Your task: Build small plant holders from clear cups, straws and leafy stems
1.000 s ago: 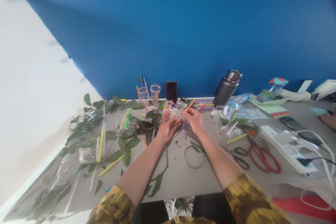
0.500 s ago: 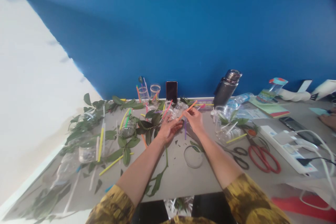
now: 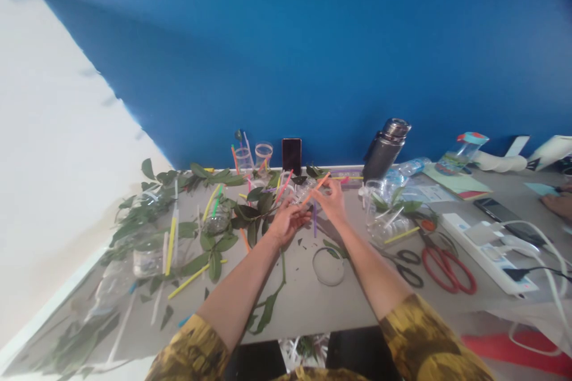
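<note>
An orange straw (image 3: 318, 186) slants between my two hands over the middle of the table. My right hand (image 3: 331, 201) pinches it near its upper part. Its lower end meets the fingertips of my left hand (image 3: 288, 220), which is half curled, palm turned inward. Just behind the straw is a clear plastic bottle piece (image 3: 300, 191), partly covered by my fingers; whether either hand grips it is unclear. A dark leaf (image 3: 299, 180) shows above that piece. A pink straw (image 3: 284, 186) rises beside my left fingers, and a purple straw (image 3: 315, 220) lies below the right hand.
Leafy sprigs, straws and cut plastic bottles (image 3: 218, 220) crowd the left side. A phone (image 3: 292, 155) leans on the blue wall. To the right are a thermos (image 3: 386, 149), red-handled scissors (image 3: 449, 271), a power strip (image 3: 487, 253) and another person's hand (image 3: 558, 203).
The orange straw and my right hand have shifted slightly left. A dark leaf now shows above the plastic piece. My left hand's fingers have moved a little; the rest looks the same.
</note>
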Demonstrator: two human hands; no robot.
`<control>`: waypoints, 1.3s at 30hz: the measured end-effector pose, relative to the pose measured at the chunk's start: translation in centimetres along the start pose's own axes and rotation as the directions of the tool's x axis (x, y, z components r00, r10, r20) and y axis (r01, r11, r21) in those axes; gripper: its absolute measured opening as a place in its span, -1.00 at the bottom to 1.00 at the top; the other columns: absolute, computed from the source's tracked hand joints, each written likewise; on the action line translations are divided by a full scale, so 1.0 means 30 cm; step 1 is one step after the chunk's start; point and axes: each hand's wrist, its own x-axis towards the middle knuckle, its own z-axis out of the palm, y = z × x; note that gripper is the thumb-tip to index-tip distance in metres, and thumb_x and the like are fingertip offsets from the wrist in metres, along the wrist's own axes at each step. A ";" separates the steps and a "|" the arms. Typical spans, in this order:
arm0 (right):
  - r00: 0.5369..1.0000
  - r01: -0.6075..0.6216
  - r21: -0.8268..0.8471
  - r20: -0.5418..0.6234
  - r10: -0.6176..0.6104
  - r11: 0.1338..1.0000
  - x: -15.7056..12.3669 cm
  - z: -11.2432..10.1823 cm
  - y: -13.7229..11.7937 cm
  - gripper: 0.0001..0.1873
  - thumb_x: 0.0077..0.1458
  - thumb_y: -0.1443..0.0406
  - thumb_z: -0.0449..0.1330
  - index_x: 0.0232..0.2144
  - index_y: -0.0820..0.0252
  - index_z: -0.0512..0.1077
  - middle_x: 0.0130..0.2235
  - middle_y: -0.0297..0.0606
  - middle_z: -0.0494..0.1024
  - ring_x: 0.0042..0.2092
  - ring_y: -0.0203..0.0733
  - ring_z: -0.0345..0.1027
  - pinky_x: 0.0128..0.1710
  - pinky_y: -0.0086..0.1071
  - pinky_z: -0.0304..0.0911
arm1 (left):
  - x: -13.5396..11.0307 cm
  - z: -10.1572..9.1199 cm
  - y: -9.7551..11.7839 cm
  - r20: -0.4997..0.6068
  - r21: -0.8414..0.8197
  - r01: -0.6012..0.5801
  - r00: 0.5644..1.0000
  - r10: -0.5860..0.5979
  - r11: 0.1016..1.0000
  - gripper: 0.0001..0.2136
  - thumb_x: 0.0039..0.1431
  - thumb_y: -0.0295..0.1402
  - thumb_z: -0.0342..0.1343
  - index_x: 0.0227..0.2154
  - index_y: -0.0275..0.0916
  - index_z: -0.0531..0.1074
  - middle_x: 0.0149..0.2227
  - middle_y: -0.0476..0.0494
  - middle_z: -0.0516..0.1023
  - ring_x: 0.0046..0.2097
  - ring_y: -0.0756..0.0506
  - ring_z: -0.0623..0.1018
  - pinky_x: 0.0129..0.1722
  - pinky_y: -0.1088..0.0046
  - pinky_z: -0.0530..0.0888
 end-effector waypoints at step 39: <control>0.996 -0.084 0.151 -0.014 0.088 0.985 0.000 -0.015 -0.054 -0.70 -0.01 0.02 0.35 -0.49 0.13 0.55 -0.38 -0.24 0.62 -0.30 -0.07 0.44 -0.27 -0.27 0.34 | -0.026 0.014 0.021 0.027 -0.035 0.052 0.998 -0.051 0.998 -0.58 0.13 -0.53 0.19 0.07 -0.24 0.35 -0.32 -0.18 0.63 -0.31 -0.21 0.71 -0.29 0.34 0.62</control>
